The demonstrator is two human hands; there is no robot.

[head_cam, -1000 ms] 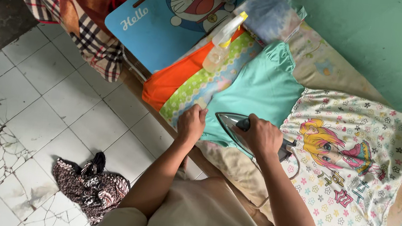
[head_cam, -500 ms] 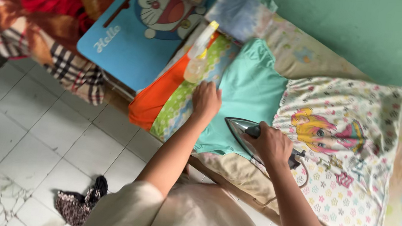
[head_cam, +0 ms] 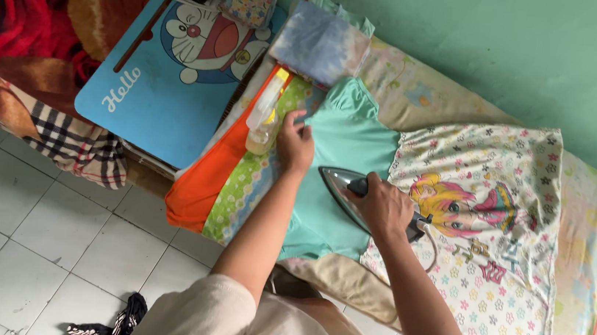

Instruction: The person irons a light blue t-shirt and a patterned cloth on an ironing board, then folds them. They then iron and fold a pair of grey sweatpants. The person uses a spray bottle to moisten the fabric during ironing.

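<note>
A child's dress lies flat on a padded bench, with a teal top (head_cam: pixel 346 139) and a white flowered skirt (head_cam: pixel 498 233) printed with a cartoon girl. My right hand (head_cam: pixel 383 206) grips the dark handle of an electric iron (head_cam: pixel 341 183), whose pointed soleplate rests on the teal top. My left hand (head_cam: pixel 295 143) presses on the teal fabric near its left edge, next to a spray bottle (head_cam: pixel 262 119) with a yellow nozzle.
Folded orange and green patterned cloths (head_cam: pixel 227 182) lie at the bench's left end. A folded bluish cloth (head_cam: pixel 319 44) sits at the far end. A blue cartoon board (head_cam: pixel 163 79), plaid blanket (head_cam: pixel 65 139) and plush toy (head_cam: pixel 100 14) lie left. Dark cloth (head_cam: pixel 104 328) is on the tiled floor. Green wall behind.
My left hand has slid up along the teal top from its lower edge to near the spray bottle. The iron stays on the teal fabric. The camera view has shifted left.
</note>
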